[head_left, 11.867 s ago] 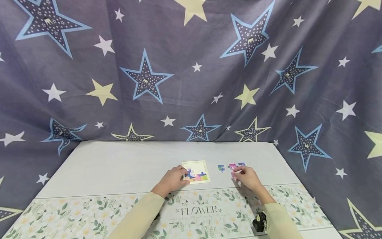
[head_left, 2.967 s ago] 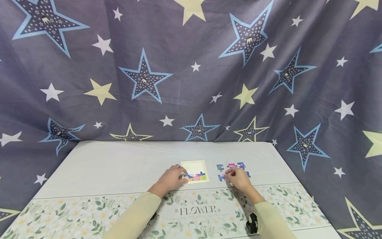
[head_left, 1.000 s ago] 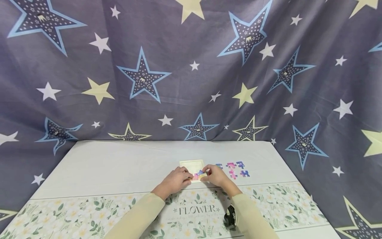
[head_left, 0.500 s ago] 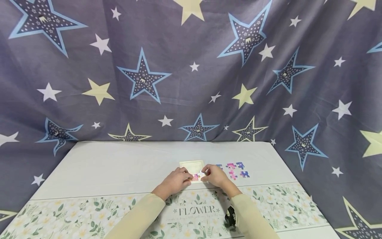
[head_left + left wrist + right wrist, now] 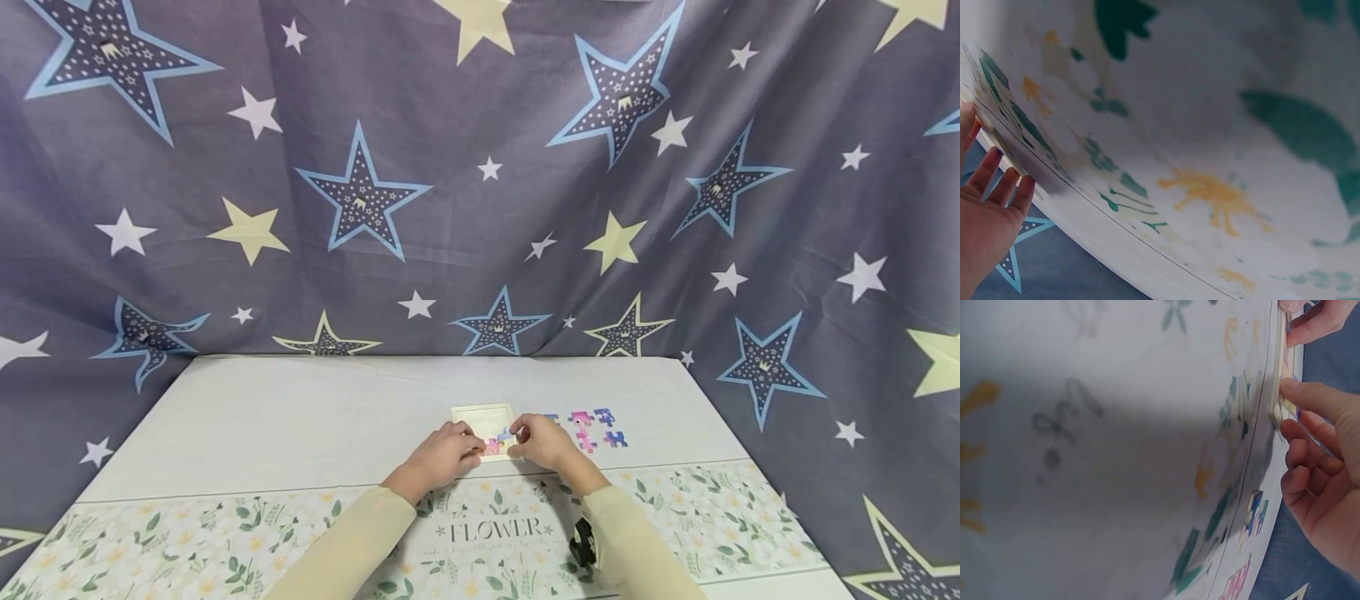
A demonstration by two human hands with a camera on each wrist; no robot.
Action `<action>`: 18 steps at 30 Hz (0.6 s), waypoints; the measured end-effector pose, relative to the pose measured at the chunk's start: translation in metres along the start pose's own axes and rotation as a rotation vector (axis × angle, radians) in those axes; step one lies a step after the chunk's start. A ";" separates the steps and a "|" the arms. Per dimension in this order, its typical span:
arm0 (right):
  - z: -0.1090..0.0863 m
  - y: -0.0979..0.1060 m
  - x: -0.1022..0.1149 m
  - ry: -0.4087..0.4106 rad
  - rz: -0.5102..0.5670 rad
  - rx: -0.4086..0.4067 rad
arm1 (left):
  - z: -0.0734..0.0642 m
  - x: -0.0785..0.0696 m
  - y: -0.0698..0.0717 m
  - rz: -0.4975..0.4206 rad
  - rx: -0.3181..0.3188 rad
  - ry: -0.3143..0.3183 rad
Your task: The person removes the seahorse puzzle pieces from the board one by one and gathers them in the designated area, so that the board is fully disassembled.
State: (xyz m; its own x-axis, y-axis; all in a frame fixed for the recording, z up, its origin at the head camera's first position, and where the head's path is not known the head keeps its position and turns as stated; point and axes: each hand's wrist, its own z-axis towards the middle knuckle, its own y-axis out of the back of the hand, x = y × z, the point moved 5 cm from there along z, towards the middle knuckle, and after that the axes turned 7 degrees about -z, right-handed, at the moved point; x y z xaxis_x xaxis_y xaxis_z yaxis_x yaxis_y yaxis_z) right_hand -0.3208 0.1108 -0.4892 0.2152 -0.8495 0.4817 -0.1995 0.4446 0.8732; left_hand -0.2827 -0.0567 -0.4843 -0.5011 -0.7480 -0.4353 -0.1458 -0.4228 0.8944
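On the white tablecloth lies a small square puzzle tray (image 5: 480,407), its pale upper part bare and colourful pieces along its lower part. My left hand (image 5: 442,454) rests over the tray's left side, fingertips on the pieces there. In the left wrist view the fingers (image 5: 1007,187) are nearly straight against the tray's edge. My right hand (image 5: 546,442) pinches a bluish puzzle piece (image 5: 506,435) between thumb and index finger, low over the tray's right side. The right wrist view shows the thumb (image 5: 1313,397) at the tray's edge, the other fingers loosely bent.
Right of the tray lie several loose pieces: a pink piece (image 5: 581,418) above another pink piece (image 5: 587,442), a blue piece (image 5: 604,416) and a second blue piece (image 5: 616,438). One more piece (image 5: 552,417) is partly behind my right hand. A star-patterned curtain (image 5: 480,208) hangs behind the table.
Over three seconds my right hand has brought a piece left from the loose ones to the tray, and its tilt has since changed. My left hand has shifted slightly right over the tray.
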 end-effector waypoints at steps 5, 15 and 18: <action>-0.003 0.001 -0.002 0.005 -0.017 -0.010 | 0.001 0.002 -0.002 0.006 0.012 0.016; -0.007 0.011 -0.006 0.031 0.011 -0.040 | 0.001 0.003 -0.003 0.006 -0.004 0.008; -0.009 0.013 -0.008 0.034 0.005 -0.032 | 0.001 0.003 -0.002 0.001 -0.007 0.008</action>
State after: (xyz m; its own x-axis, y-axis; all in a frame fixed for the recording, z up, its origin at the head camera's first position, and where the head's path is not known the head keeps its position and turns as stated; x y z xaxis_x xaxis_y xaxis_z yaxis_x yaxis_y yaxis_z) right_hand -0.3167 0.1255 -0.4809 0.2463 -0.8372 0.4882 -0.1701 0.4586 0.8722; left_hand -0.2845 -0.0575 -0.4871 -0.4946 -0.7521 -0.4355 -0.1396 -0.4258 0.8940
